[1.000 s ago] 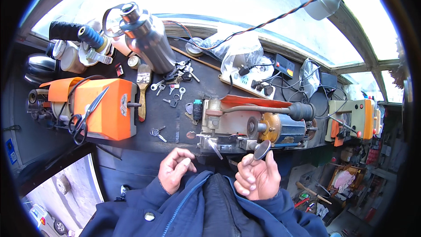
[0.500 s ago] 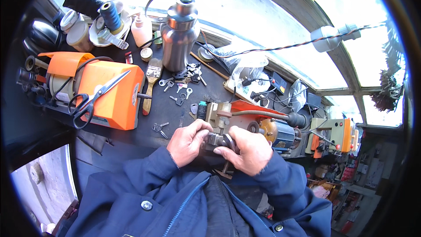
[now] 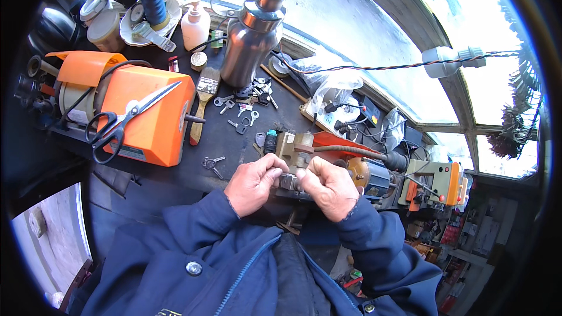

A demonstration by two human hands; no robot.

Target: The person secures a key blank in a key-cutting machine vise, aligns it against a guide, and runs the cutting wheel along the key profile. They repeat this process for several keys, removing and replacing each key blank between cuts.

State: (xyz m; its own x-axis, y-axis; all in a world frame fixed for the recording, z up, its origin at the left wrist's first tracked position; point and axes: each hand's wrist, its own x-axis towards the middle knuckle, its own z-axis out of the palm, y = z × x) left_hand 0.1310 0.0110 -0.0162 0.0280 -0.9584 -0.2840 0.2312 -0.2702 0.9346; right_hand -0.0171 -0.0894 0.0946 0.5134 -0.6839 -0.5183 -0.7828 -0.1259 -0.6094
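Both my hands work at a small metal vise [image 3: 288, 181] on the front of a key-cutting machine [image 3: 303, 144]. My left hand [image 3: 250, 186] is closed at the vise's left side, thumb against bent fingers; what it pinches is hidden. My right hand [image 3: 331, 188] is closed just to the right of the vise, below the machine's upright post. Its thumb and fingertips press together near the jaws, and I cannot make out what is between them. Loose keys [image 3: 213, 165] lie on the dark bench to the left, and a bunch of keys [image 3: 260, 92] lies farther back.
An orange-covered machine [image 3: 153, 114] with scissors [image 3: 133, 118] on top stands at the left. Behind are a paintbrush [image 3: 205, 96], a steel flask [image 3: 249, 47] and a pump bottle [image 3: 195, 28]. A motor [image 3: 370, 175] and another machine [image 3: 430, 184] stand at the right.
My right hand has left the dark knob at the front of the vise and moved up to the jaws, fingers now pinched. My left hand stays at the vise's left side. The view has shifted slightly.
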